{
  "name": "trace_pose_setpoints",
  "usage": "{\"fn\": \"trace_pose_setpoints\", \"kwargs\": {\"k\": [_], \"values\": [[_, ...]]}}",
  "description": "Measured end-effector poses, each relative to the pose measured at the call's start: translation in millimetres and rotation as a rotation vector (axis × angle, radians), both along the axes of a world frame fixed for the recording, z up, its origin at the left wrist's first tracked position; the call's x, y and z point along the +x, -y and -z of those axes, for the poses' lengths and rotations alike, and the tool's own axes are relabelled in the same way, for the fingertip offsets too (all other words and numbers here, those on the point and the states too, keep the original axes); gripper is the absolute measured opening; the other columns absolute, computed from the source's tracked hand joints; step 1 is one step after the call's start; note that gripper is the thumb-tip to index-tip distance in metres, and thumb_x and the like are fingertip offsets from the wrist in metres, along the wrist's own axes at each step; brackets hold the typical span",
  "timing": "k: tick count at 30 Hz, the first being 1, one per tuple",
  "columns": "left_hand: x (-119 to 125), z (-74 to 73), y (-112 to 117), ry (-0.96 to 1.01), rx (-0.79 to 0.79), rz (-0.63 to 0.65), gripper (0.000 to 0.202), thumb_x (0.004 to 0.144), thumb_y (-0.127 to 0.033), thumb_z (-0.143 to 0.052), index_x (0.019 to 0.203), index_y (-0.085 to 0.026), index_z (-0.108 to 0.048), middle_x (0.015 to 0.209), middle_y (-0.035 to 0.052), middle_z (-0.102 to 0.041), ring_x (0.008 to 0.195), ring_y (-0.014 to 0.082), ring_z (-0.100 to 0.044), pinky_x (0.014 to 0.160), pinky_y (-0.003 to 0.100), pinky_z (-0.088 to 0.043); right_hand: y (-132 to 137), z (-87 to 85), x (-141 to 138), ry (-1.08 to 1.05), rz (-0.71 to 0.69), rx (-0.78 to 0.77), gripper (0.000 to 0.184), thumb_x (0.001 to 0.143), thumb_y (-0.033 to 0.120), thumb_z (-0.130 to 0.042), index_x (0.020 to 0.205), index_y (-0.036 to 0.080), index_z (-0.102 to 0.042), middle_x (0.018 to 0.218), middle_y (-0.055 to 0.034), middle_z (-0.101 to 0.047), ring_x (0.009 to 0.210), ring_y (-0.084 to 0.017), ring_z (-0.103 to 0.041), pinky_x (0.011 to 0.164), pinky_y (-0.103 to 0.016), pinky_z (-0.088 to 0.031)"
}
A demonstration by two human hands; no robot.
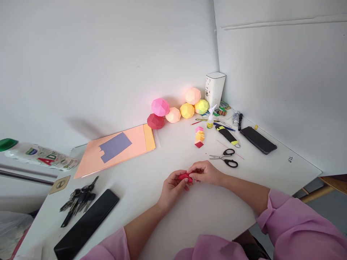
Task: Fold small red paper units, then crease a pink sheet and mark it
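Note:
Between my two hands, over the front middle of the white table, is a small red folded paper piece [184,176]. My left hand [173,186] is closed around it from the left, thumb on top. The fingertips of my right hand [203,172] pinch its right end. Part of the piece is hidden by my fingers. Beyond my hands lies a short row of small folded paper pieces [200,136] in pink, yellow, orange and red. Scissors [225,156] with black handles lie to the right of that row, their blades pointing left.
Faceted paper balls [160,107] line the back wall near a white container [215,88]. A glue bottle [210,121], box cutter [227,136] and black phone [258,139] lie at right. Peach paper sheets [92,159], keys [80,198], a black slab [86,224] and a bottle [40,155] occupy the left.

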State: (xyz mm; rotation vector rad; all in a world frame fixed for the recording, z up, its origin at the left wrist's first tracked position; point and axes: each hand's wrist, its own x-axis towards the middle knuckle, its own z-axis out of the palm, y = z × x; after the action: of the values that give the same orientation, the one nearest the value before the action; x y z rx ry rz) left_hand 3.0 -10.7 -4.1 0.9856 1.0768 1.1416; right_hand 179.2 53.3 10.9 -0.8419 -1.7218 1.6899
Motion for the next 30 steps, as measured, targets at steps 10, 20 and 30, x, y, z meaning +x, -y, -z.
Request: {"fn": "trace_pose_setpoints", "kwargs": {"k": [10, 20, 30], "values": [[1.0, -2.1, 0.2, -0.019, -0.003, -0.004, 0.032, 0.075, -0.038, -0.069, 0.096, -0.018, -0.058, 0.081, 0.0052, -0.07, 0.075, 0.0192, -0.067, 0.06, 0.03, -0.053, 0.9, -1.0, -0.6, 0.054, 0.014, 0.144, 0.017, 0.078, 0.028, -0.062, 0.088, 0.017, -0.07, 0.081, -0.0042, -0.066, 0.057, -0.011, -0.058, 0.055, -0.027, -0.048], [3.5, -3.1, -0.7, -0.031, -0.015, -0.044, 0.031, 0.076, -0.041, -0.067, 0.094, -0.019, -0.052, 0.082, 0.002, -0.065, 0.074, 0.0152, -0.064, 0.068, 0.032, -0.055, 7.4, 10.7, -2.9, 0.173, 0.022, 0.569, 0.024, 0.082, 0.03, -0.06, 0.102, 0.018, -0.068, 0.084, -0.0072, -0.066, 0.062, -0.013, -0.056, 0.06, -0.028, -0.05], [-0.8, 4.0, 0.5, -0.115, 0.131, 0.028, 0.019, 0.085, -0.037, -0.057, 0.085, -0.019, -0.062, 0.102, 0.0058, -0.056, 0.082, 0.0168, -0.062, 0.067, 0.032, -0.057, 7.0, -3.4, -5.2, 0.132, 0.085, 0.409, 0.011, 0.079, 0.023, -0.061, 0.081, 0.019, -0.071, 0.076, -0.0053, -0.066, 0.065, -0.015, -0.059, 0.057, -0.027, -0.047]]}}
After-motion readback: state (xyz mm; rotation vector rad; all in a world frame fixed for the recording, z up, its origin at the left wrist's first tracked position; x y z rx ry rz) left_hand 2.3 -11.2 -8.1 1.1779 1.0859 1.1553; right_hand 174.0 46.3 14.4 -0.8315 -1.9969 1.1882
